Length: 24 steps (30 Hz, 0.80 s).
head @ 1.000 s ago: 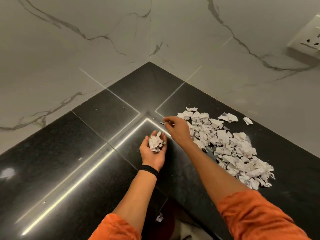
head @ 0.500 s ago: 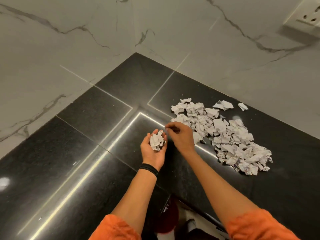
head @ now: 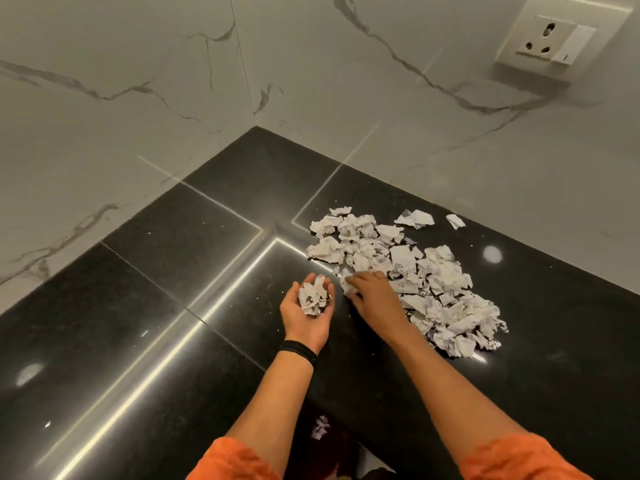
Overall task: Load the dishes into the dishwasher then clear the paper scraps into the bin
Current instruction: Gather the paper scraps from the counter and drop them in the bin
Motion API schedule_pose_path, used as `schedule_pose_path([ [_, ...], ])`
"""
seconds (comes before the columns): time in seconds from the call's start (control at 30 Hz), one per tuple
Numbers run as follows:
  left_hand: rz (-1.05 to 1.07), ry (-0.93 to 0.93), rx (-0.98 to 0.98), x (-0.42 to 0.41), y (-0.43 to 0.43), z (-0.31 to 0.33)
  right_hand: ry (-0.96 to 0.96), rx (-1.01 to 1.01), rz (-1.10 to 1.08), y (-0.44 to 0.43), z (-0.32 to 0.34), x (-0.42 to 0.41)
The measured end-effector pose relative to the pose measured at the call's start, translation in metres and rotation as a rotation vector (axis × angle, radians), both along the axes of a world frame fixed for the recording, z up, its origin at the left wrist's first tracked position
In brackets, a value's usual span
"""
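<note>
Your left grip (head: 306,315) cups a wad (head: 313,296) of scraps, palm up. Your right grip (head: 372,296) pinches 1 scrap (head: 348,288) at the near edge of the pile (head: 434,282) on the tabletop (head: 166,306). Take fuller pinches, with the cupped palm close beside the pile.

Overall level: I see moderate, even, slightly warm light; no area is lost to darkness.
Glare: a bright strip reflection runs over the polished black countertop (head: 173,271) from 7 o'clock up to the centre. There are round hot spots at 8 o'clock and 3 o'clock.
Shadows: the wall socket (head: 561,32) at 2 o'clock throws a soft shadow just below itself.
Sharpness: the paper scraps (head: 415,271) read crisp, while the orange sleeves (head: 235,462) at 6 o'clock look soft.
Distortion: wide-angle stretch; the joints in the marble wall (head: 104,150) lean outward near the edges.
</note>
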<state>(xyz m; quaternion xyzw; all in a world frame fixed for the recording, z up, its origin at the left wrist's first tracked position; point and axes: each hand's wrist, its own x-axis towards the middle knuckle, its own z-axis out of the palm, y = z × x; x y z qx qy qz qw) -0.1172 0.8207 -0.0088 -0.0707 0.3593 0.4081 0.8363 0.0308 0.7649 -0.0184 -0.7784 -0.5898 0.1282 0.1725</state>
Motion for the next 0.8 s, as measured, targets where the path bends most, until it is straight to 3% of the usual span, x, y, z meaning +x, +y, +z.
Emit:
schedule_pose_path([
  [0.2,0.038,0.113,0.022,0.008,-0.014,-0.005,0.028,0.141,0.039,-0.022,-0.013,0.004],
  [0.4,0.022,0.173,0.041,0.017,-0.021,-0.001,0.332,0.439,-0.169,-0.029,0.016,-0.007],
  [0.47,-0.022,0.159,0.063,0.022,-0.021,0.003,0.387,0.445,-0.086,-0.027,0.025,-0.019],
  [0.6,-0.076,0.106,0.071,0.025,-0.016,0.009,0.273,0.237,0.092,-0.015,0.017,-0.044],
  [0.8,-0.032,-0.05,0.038,0.008,-0.001,0.011,0.47,0.466,-0.175,0.004,0.032,-0.04],
])
